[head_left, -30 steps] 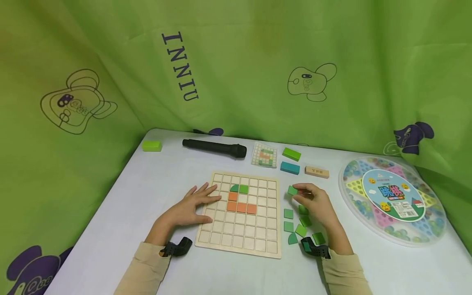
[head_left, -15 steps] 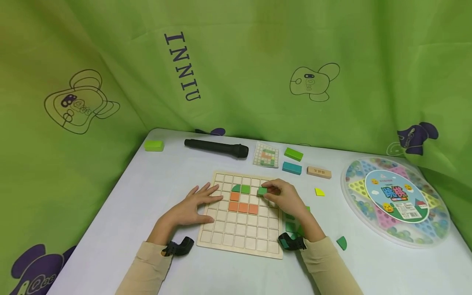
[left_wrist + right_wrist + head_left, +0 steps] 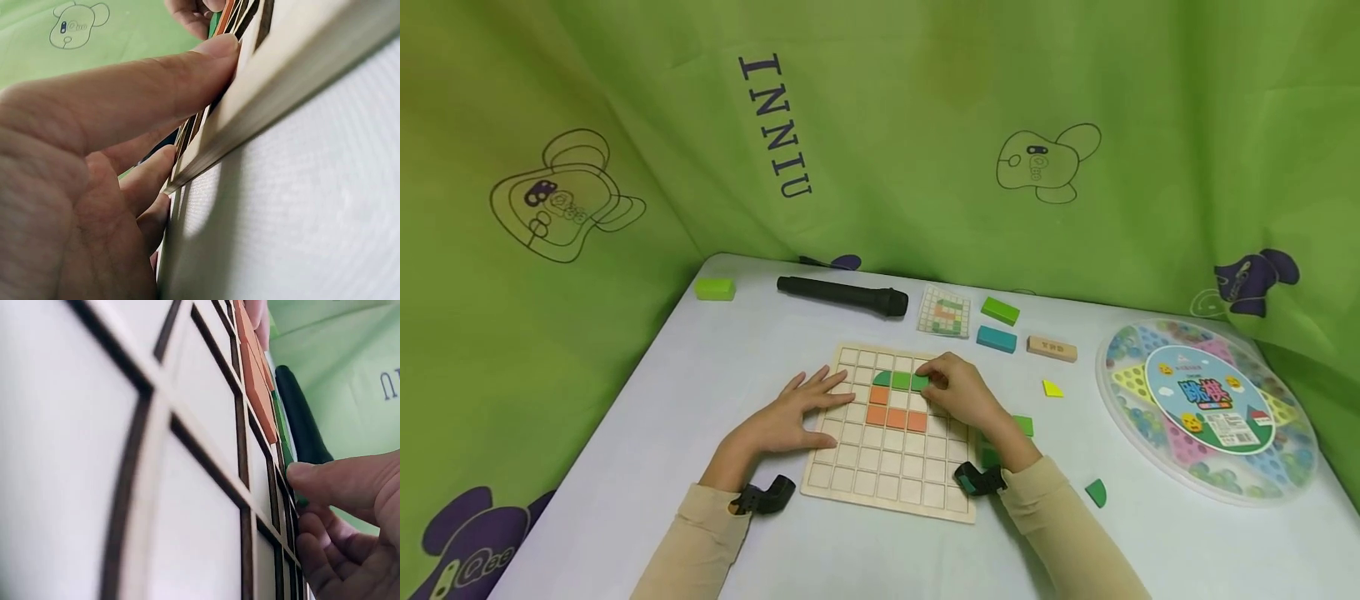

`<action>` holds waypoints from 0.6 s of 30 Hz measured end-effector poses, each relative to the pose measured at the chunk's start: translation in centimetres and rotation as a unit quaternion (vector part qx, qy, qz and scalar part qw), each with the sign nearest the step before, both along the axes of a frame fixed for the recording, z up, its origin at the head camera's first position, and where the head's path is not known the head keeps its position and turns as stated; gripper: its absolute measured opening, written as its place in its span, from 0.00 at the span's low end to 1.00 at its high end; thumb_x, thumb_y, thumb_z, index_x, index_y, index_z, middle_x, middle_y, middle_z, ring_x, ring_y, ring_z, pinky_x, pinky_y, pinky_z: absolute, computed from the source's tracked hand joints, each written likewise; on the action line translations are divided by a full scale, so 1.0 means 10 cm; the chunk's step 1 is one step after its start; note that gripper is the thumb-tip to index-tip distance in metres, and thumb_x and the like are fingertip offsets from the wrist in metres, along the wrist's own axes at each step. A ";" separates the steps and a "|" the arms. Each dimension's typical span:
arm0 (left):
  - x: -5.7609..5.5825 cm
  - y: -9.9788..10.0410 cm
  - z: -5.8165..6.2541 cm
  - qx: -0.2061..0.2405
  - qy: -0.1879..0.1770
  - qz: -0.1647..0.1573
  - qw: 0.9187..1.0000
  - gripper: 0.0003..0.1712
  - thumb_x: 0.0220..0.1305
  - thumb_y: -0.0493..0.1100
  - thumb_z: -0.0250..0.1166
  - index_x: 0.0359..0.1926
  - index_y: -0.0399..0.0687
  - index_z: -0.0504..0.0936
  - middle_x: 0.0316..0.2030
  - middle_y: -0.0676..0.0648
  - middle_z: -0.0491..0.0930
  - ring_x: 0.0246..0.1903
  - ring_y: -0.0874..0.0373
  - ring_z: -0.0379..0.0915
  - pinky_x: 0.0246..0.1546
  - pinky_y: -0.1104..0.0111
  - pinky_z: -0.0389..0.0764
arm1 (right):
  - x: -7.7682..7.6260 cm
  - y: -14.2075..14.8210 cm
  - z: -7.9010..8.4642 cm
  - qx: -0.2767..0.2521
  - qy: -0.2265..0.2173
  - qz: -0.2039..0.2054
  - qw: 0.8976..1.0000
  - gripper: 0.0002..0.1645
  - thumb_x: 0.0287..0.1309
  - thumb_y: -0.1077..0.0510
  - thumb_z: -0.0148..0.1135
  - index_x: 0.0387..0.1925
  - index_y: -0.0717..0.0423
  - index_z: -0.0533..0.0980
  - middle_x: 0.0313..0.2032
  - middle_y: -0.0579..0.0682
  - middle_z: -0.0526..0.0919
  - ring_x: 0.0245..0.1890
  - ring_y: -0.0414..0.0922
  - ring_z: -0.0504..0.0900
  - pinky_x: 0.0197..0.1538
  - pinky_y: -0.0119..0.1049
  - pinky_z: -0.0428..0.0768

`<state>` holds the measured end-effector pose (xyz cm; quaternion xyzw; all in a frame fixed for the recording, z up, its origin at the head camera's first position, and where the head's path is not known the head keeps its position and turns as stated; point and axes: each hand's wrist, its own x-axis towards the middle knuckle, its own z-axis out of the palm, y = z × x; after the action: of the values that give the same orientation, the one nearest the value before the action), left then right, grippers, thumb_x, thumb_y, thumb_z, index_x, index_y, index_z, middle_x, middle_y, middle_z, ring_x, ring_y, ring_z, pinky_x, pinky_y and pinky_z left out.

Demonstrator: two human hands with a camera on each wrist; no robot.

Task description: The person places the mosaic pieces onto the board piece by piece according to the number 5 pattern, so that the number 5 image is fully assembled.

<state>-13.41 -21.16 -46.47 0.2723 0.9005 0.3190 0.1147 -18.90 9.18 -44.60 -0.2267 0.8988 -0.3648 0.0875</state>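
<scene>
A wooden grid board [image 3: 886,504] lies flat on the table. On its left edge rests my left hand [image 3: 784,423], fingers spread. My right hand [image 3: 961,390] pinches a green square tile [image 3: 919,383] between thumb and fingers, right at a cell in the board's upper part. Directly left of that tile sit a lighter green square [image 3: 901,381] and a green quarter-circle tile [image 3: 882,379]. Below them several orange square tiles [image 3: 896,418] form an L. In the right wrist view my thumb [image 3: 306,474] reaches the tile; its far side is hidden.
Green tiles [image 3: 1022,426] lie right of the board, partly under my right forearm. A yellow quarter-circle [image 3: 1052,388] and a green one [image 3: 1097,492] lie farther right. Behind are a microphone [image 3: 842,295], a pattern card [image 3: 944,312] and blocks [image 3: 997,338]. A round marble-game box [image 3: 1206,408] stands right.
My right hand has carried the green square tile leftward from beside the board and down to the cell beside the lighter green square. The left hand stays on the board's edge.
</scene>
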 end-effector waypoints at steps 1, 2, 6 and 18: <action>0.00 0.00 0.00 0.000 0.000 0.001 1.000 0.40 0.51 0.54 0.70 0.66 0.55 0.69 0.73 0.49 0.52 0.74 0.46 0.36 0.71 0.46 0.33 | -0.01 -0.01 -0.01 0.001 0.004 0.000 1.000 0.15 0.56 0.64 0.64 0.47 0.58 0.80 0.41 0.53 0.78 0.39 0.45 0.75 0.44 0.39 0.78; 0.00 -0.01 0.00 0.001 -0.001 0.001 1.000 0.40 0.51 0.54 0.70 0.66 0.55 0.69 0.73 0.49 0.52 0.74 0.46 0.36 0.71 0.46 0.33 | -0.01 -0.02 -0.01 0.002 0.006 0.000 1.000 0.15 0.56 0.64 0.64 0.47 0.58 0.80 0.41 0.53 0.78 0.39 0.45 0.75 0.44 0.39 0.78; 0.00 -0.02 -0.01 0.008 -0.003 0.005 1.000 0.40 0.51 0.54 0.70 0.66 0.54 0.70 0.73 0.49 0.52 0.74 0.45 0.36 0.71 0.45 0.33 | -0.02 -0.03 -0.04 -0.002 -0.001 -0.002 1.000 0.16 0.56 0.63 0.64 0.48 0.57 0.80 0.42 0.53 0.77 0.40 0.46 0.75 0.46 0.40 0.77; 0.00 -0.01 -0.01 0.002 0.001 0.000 1.000 0.40 0.52 0.54 0.70 0.67 0.56 0.69 0.73 0.50 0.52 0.74 0.47 0.36 0.71 0.46 0.33 | 0.14 0.47 0.04 -0.079 -0.020 -0.045 0.996 0.25 0.59 0.57 0.63 0.57 0.57 0.74 0.54 0.56 0.77 0.55 0.55 0.77 0.58 0.49 0.76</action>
<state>-13.41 -21.25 -46.55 0.2733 0.9000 0.3202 0.1130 -17.50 13.91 -44.20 -0.1843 0.8748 -0.4424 0.0710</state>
